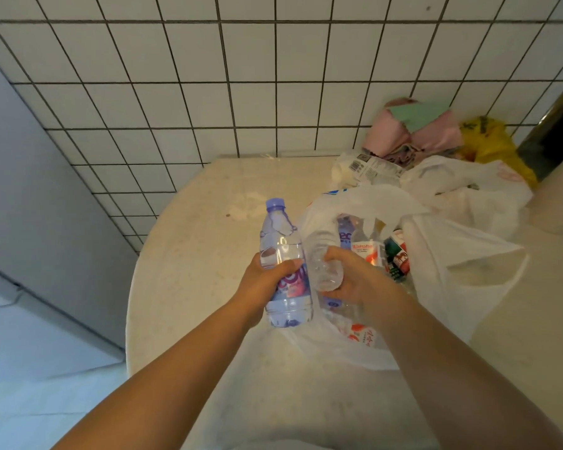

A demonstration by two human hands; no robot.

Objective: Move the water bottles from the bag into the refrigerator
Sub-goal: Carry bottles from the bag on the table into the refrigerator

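White tiles behind the counter point(189, 254), my left hand point(263, 280) grips one bottle point(285, 271), my right hand point(355, 277) grips a second bottle point(324, 261) over the bag point(436, 254); next I must carry both to the fridge point(30, 190).

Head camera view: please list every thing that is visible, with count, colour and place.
purple-capped plastic water bottle: one, clear with purple label, held over the counter, left of the bag.
clear plastic bottle: one, colourless, its base toward the camera, at the bag's mouth.
white plastic bag: one, open on the counter, more bottles inside.
second white plastic bag: one, behind the first.
pink and green cloths: a heap, by the wall.
yellow plastic bag: one, right of the cloths.
beige stone counter: one.
white tiled wall: behind.
left hand: grips the purple-capped bottle.
right hand: holds the clear bottle.
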